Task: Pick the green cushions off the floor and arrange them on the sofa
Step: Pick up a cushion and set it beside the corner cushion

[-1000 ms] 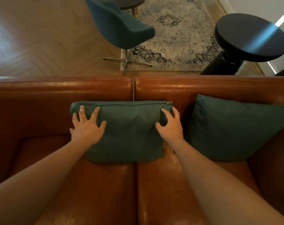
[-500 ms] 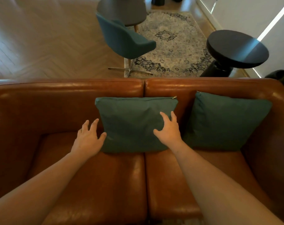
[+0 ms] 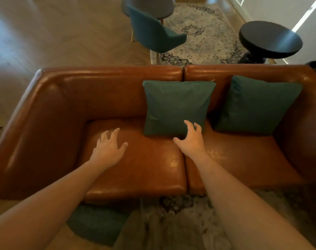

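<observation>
Two green cushions lean upright against the back of the brown leather sofa (image 3: 63, 109): the middle cushion (image 3: 175, 105) over the seat seam and the right cushion (image 3: 256, 103) near the right arm. A third green cushion (image 3: 95, 224) lies on the floor in front of the sofa, partly hidden under my left forearm. My left hand (image 3: 109, 148) hovers open over the left seat, apart from the middle cushion. My right hand (image 3: 190, 139) is open, its fingertips at that cushion's lower right corner.
A pale patterned rug (image 3: 180, 217) lies in front of the sofa. Behind the sofa stand a teal chair (image 3: 153, 35), a round black side table (image 3: 270, 39) and another patterned rug (image 3: 204, 33) on herringbone wood floor.
Both hands have drawn back from the middle cushion; the left hand has come off it onto the seat area. My view has pulled back, revealing the cushion on the floor.
</observation>
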Action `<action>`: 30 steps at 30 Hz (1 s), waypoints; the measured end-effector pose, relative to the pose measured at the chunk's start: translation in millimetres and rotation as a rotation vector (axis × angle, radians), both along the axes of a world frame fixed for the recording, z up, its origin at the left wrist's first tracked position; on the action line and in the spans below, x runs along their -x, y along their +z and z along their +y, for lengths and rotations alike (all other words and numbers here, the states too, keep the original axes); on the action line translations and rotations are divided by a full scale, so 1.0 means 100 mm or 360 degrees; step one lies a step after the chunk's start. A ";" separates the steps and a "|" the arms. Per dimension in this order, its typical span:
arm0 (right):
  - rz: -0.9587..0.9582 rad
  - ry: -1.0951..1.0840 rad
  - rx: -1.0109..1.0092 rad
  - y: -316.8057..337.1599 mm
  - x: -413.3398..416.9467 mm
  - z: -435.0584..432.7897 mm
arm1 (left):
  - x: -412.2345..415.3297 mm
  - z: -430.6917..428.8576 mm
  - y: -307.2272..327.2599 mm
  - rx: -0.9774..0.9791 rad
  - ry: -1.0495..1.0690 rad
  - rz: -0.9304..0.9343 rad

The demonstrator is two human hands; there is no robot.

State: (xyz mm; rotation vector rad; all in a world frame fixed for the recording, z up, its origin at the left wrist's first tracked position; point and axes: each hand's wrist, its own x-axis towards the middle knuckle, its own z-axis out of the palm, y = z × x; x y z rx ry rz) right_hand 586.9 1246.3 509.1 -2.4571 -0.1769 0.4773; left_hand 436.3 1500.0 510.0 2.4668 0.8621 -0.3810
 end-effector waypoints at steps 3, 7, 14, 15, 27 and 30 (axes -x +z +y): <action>0.0041 0.0012 0.0003 0.00 0.39 0.04 | 0.40 0.09 0.05 -0.0023 0.0018 0.0003; 0.0103 0.0040 -0.0010 -0.03 0.90 0.14 | 0.92 0.14 0.09 -0.0054 0.0074 -0.0017; 0.0193 0.0145 0.0016 -0.02 1.91 0.26 | 1.85 0.25 0.20 -0.0080 0.0072 -0.0011; 0.0216 0.0139 0.0010 -0.02 2.02 0.28 | 1.94 0.26 0.21 -0.0083 0.0075 -0.0006; 0.0312 -0.0017 0.0021 -0.08 2.82 0.81 | 2.49 1.00 0.02 -0.0043 -0.0085 0.0081; 0.0351 -0.0114 0.0065 -0.24 2.91 1.11 | 2.36 1.36 -0.12 -0.0011 -0.0203 0.0094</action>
